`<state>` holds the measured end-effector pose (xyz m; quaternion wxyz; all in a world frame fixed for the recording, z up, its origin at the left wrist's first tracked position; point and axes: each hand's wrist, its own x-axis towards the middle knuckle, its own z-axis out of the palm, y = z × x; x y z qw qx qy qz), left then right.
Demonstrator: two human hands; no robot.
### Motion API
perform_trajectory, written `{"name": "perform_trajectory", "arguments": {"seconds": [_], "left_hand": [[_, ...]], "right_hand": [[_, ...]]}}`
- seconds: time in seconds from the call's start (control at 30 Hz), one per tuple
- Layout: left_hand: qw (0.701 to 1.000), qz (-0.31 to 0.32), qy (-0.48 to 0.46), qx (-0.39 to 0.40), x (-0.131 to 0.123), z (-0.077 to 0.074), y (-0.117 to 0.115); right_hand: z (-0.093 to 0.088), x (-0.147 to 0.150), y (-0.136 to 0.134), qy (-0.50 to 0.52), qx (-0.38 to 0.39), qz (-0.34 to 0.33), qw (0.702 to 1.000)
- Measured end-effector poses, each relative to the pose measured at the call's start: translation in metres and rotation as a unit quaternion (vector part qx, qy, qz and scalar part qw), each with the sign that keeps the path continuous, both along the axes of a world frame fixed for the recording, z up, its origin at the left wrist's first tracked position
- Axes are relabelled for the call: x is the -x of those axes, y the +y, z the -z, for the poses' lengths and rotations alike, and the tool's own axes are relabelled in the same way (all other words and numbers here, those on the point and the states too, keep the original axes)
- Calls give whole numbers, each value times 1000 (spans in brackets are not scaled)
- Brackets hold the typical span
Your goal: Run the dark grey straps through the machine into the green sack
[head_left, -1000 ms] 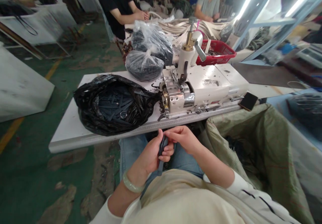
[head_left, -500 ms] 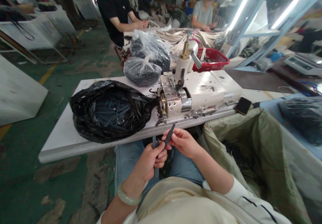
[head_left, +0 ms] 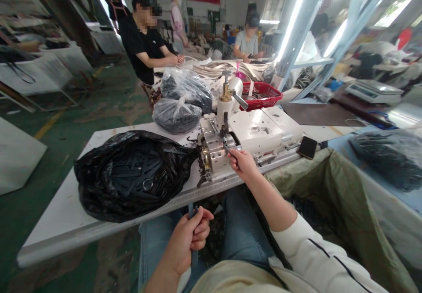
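My right hand is closed on a dark strip, mostly hidden by the fingers, at the front of the white skiving machine. The strip's tip points toward the metal rollers and presser parts. Over my lap, my left hand is closed around several dark blue-grey strips, whose ends stick out above and below the fist. To the left on the table lies an open black plastic bag full of similar strips.
Behind the machine stand tied clear bags and a red basket. A phone lies at the table's right end, above a green woven sack. Two people work at a far table with pale straps.
My right hand has left my left hand and moved forward to the machine with a strip. My left hand has stayed over my lap with its strips. The head view has tilted up.
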<state>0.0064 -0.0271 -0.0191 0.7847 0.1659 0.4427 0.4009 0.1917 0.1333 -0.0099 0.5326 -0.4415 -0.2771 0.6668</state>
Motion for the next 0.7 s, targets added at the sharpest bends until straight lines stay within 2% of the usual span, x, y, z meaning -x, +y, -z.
{"name": "perform_trajectory", "arguments": {"seconds": [0.17, 0.3, 0.43, 0.5, 0.53, 0.57, 0.6, 0.63, 0.7], "left_hand": [[1000, -14, 2, 4, 3, 4, 3], [1000, -9, -9, 5, 4, 6, 5], [999, -14, -41, 12, 5, 4, 7], [997, -16, -80, 14, 5, 1, 8], [994, -15, -105, 14, 6, -1, 8], [991, -12, -130, 16, 6, -2, 8], [988, -8, -154, 18, 7, -4, 9], [984, -3, -175, 20, 7, -5, 9], [979, 13, -203, 21, 7, -7, 10]], "right_hand": [[3, 7, 11, 17, 18, 17, 1000], [-4, 8, 18, 25, 28, 55, 998], [-10, -10, 10, 10, 3, 137, 991], [-4, -38, -10, -74, -36, 223, 971], [2, -58, -25, -153, -50, 273, 949], [10, -82, -42, -254, -55, 316, 912], [18, -107, -60, -368, -42, 345, 862], [27, -134, -79, -489, -11, 351, 799], [40, -179, -114, -683, 49, 313, 658]]}}
